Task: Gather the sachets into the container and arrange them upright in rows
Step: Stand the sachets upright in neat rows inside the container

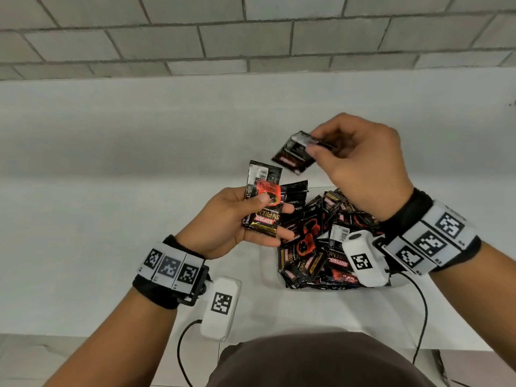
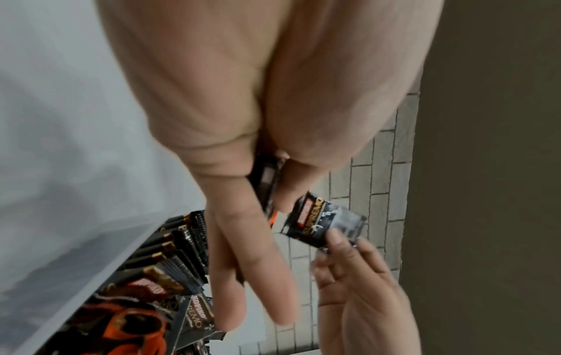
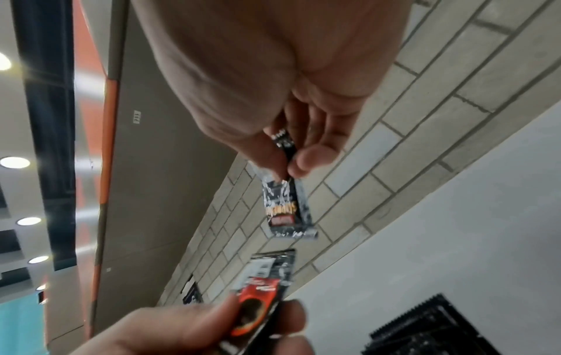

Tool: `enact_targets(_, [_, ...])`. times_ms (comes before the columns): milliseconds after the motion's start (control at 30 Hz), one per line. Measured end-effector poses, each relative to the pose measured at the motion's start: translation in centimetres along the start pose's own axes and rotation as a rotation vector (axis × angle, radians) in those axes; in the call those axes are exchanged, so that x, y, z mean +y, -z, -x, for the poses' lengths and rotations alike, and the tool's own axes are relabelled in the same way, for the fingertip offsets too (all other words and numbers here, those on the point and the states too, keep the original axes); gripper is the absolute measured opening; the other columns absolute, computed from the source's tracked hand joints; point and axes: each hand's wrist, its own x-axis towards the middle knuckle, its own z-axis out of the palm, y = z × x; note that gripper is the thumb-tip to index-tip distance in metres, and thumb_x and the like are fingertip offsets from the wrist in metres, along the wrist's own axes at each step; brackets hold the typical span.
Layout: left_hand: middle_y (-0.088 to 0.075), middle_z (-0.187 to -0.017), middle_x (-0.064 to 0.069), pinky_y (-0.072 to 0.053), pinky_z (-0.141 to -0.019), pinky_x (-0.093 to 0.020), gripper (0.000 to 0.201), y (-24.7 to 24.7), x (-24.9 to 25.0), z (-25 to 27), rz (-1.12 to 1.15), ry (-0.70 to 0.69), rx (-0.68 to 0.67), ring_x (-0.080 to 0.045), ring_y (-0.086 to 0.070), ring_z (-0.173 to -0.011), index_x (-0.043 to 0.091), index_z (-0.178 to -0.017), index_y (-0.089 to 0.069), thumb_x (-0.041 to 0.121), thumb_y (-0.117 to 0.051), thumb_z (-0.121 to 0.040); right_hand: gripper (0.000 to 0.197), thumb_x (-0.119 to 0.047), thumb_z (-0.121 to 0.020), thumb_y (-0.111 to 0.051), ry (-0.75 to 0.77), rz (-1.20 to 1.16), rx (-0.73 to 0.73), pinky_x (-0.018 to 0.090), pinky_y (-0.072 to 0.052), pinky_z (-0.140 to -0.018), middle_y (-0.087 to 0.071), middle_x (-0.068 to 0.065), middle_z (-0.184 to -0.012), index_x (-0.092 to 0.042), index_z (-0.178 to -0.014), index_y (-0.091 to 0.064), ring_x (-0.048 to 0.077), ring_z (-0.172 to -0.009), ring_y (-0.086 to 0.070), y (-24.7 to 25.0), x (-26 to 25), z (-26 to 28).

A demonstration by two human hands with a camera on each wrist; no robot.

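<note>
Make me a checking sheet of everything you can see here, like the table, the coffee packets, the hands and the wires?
Surface: white table, bare where it shows.
Job's things: clear container holding a jumbled heap of sachets, mostly lying flat or slanted; a few stand in a row at one side in the left wrist view.
Clutter: nothing seen.
Grippers: left hand grips a small stack of sachets under the thumb; right hand pinches a single sachet by one end, above the table.
Cables: black cables run from the white wrist units over the table's near edge.
Surroundings: grey tiled wall behind the table.
</note>
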Motion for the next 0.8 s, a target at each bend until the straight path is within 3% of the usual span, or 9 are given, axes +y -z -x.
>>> enact_targets(67, [-0.071,-0.121,-0.024,-0.063,-0.061,-0.033,0.034,-0.1,0.1,-0.2,0.023,-0.019,0.026,-0.046,-0.074,-0.093,-0.002,-0.13,-0.057,0.02,-0.045,-0.107,0.01,-0.008,-0.084,-0.077,0.124,-0.035,-0.019,0.025,-0.055,-0.069,-0.073,-0.008,-0.084,-0.016,-0.09,-0.077,0.008,-0.071,-0.066,-0.5,-0.7,0.5])
enact_targets(167, [-0.072,-0.116,-0.026,-0.064,-0.066,-0.031,0.034,-0.3,0.7,-0.4,0.187,-0.052,0.027,-0.044,-0.075,-0.089,-0.002,-0.126,-0.06,0.016,-0.041,-0.106,0.023,0.003,-0.075,-0.073,0.293,0.123,-0.237,0.023,-0.052,-0.07,-0.07,-0.004,-0.086,-0.015,-0.088,-0.078,0.004,-0.072,-0.059,-2.0,-0.5,1.9])
enact_targets(267, [-0.069,-0.123,-0.022,-0.065,-0.077,-0.042,0.046,0.2,0.9,-0.4,0.324,-0.097,0.015,-0.039,-0.074,-0.097,-0.003,-0.133,-0.056,0.019,-0.044,-0.094,0.033,0.004,-0.072,-0.067,0.283,0.151,-0.378,0.028,-0.053,-0.075,-0.07,-0.003,-0.096,-0.017,-0.094,-0.078,0.01,-0.082,-0.063,-2.5,0.5,2.7])
enact_targets(333, [-0.069,-0.122,-0.024,-0.063,-0.083,-0.046,0.041,0.6,0.7,-0.4,0.26,-0.119,0.045,-0.043,-0.073,-0.1,-0.005,-0.133,-0.056,0.012,-0.045,-0.097,0.036,-0.001,-0.073,-0.062,0.275,0.155,-0.453,0.026,-0.053,-0.076,-0.072,-0.004,-0.101,-0.018,-0.1,-0.078,0.01,-0.086,-0.064,-2.3,0.5,2.9])
enact_targets(400, [-0.073,-0.115,-0.023,-0.064,-0.08,-0.046,0.031,0.9,0.2,-0.4,0.108,-0.138,0.087,-0.045,-0.074,-0.097,-0.002,-0.128,-0.06,-0.002,-0.048,-0.099,0.031,-0.009,-0.075,-0.061,0.244,0.153,-0.465,0.024,-0.052,-0.072,-0.074,-0.005,-0.094,-0.02,-0.098,-0.079,0.01,-0.081,-0.064,-1.9,0.4,2.7])
enact_targets(500, [-0.075,-0.11,-0.019,-0.064,-0.067,-0.043,0.03,0.7,-0.2,-0.3,-0.07,-0.166,0.105,-0.043,-0.075,-0.089,0.006,-0.122,-0.064,-0.007,-0.056,-0.096,0.022,-0.021,-0.083,-0.074,0.183,0.168,-0.324,0.017,-0.045,-0.065,-0.069,-0.009,-0.091,-0.023,-0.105,-0.075,0.01,-0.071,-0.06,-1.7,0.3,1.9])
enact_targets(600, [-0.076,-0.109,-0.015,-0.063,-0.06,-0.04,0.031,0.4,0.0,-0.2,-0.142,-0.193,0.132,-0.037,-0.076,-0.089,0.006,-0.122,-0.064,-0.002,-0.064,-0.092,0.044,-0.03,-0.08,-0.083,0.04,0.177,-0.324,0.012,-0.047,-0.067,-0.065,-0.013,-0.101,-0.028,-0.121,-0.066,0.008,-0.075,-0.063,-1.3,0.3,1.1])
enact_targets(700, [-0.076,-0.112,-0.016,-0.064,-0.066,-0.041,0.031,0.7,0.2,-0.4,-0.154,-0.232,0.2,-0.038,-0.076,-0.094,0.004,-0.124,-0.064,0.003,-0.065,-0.093,0.032,-0.027,-0.08,-0.084,-0.102,0.16,-0.403,0.01,-0.047,-0.068,-0.073,-0.013,-0.086,-0.033,-0.11,-0.074,0.001,-0.073,-0.066,-0.7,0.2,0.5])
enact_targets(800, [-0.076,-0.11,-0.017,-0.064,-0.071,-0.042,0.025,2.0,0.3,-0.5,-0.168,-0.275,0.328,-0.043,-0.076,-0.09,0.005,-0.124,-0.064,0.005,-0.063,-0.099,0.019,-0.022,-0.076,-0.088,-0.183,0.094,-0.433,0.012,-0.049,-0.063,-0.075,-0.009,-0.077,-0.028,-0.092,-0.079,0.0,-0.061,-0.066,0.4,0.2,0.2])
